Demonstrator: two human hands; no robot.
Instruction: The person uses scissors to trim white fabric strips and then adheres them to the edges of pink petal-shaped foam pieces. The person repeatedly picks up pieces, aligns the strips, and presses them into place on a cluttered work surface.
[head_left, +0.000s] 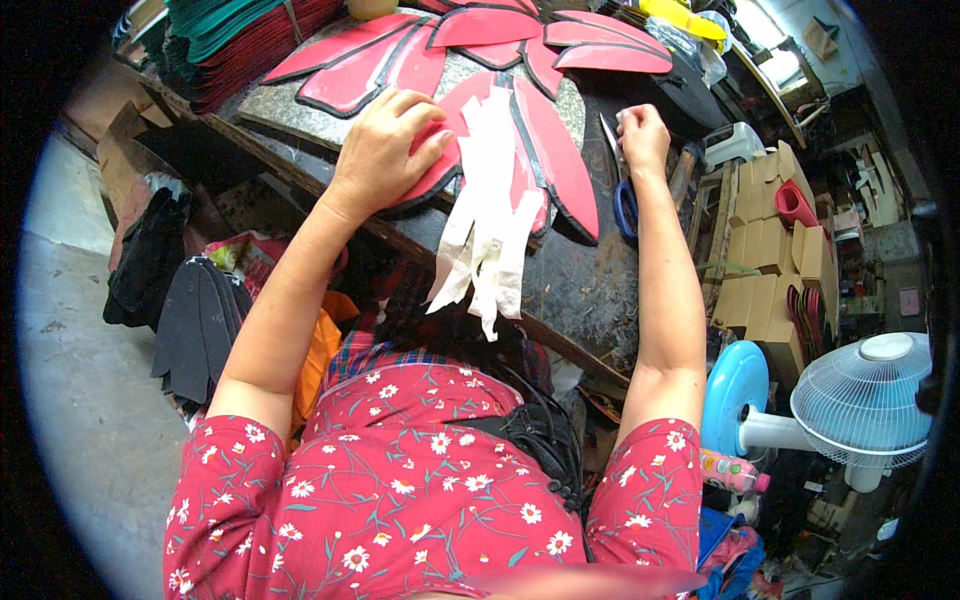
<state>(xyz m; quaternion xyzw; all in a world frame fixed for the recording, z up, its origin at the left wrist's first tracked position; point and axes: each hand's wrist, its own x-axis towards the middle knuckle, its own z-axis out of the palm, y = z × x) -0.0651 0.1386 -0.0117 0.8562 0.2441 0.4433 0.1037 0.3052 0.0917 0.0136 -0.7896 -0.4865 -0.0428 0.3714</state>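
My left hand [388, 150] rests on red, leaf-shaped pieces with black edging, its thumb apart from the bent fingers and nothing visible in it. Beside it, a bundle of white strips [487, 190] lies over a red piece [562, 165] and hangs past the table's near edge. My right hand [643, 135] is raised at the right, fingers closed in a pinch; something small and pale shows at the fingertips, too small to name. Just left of that forearm lie scissors [627, 208] with a dark blue handle, their blade pointing away from me. More red pieces [485, 30] spread across the far side.
Stacks of green and dark red sheets [225, 45] stand at the far left of the dark worktable [585, 290]. Black cut pieces [200, 325] hang below at the left. To the right are cardboard boxes [765, 245], a blue-and-white fan [862, 400] and a pink bottle [735, 472].
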